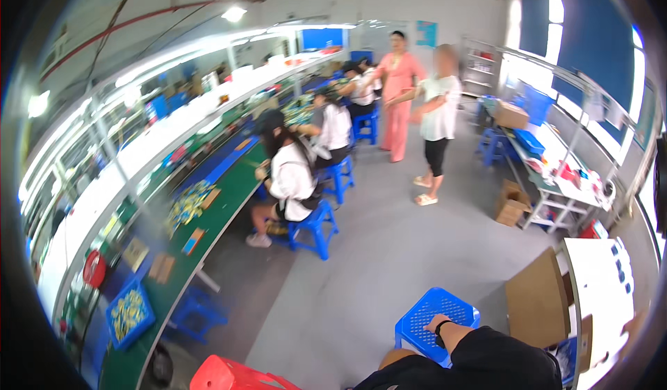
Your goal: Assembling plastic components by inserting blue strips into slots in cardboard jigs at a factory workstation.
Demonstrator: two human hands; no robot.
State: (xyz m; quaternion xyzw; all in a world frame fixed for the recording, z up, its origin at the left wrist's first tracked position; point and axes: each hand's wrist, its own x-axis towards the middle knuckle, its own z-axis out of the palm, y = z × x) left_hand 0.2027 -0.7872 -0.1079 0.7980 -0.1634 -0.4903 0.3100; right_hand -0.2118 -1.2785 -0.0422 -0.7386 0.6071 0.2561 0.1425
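A blue plastic stool (418,312) with a perforated seat stands close in front of me, low in the picture. On the middle of its seat is my right hand (436,322), with a dark band round the wrist. Its fingers are bunched and point down into the seat, closed on the stool; the fingertips are hidden. My forearm comes out of black cloth at the lower right. My left hand is out of sight. To the left of the blue stool, a red plastic stool (233,376) is cut off by the lower edge.
Along the left runs a green workbench (233,181), with a blue basket (130,313) of small parts. Several people sit there on blue stools (314,227). Two people stand in the aisle. At right are a cardboard sheet (536,299), an open carton (513,204) and a white table (599,279).
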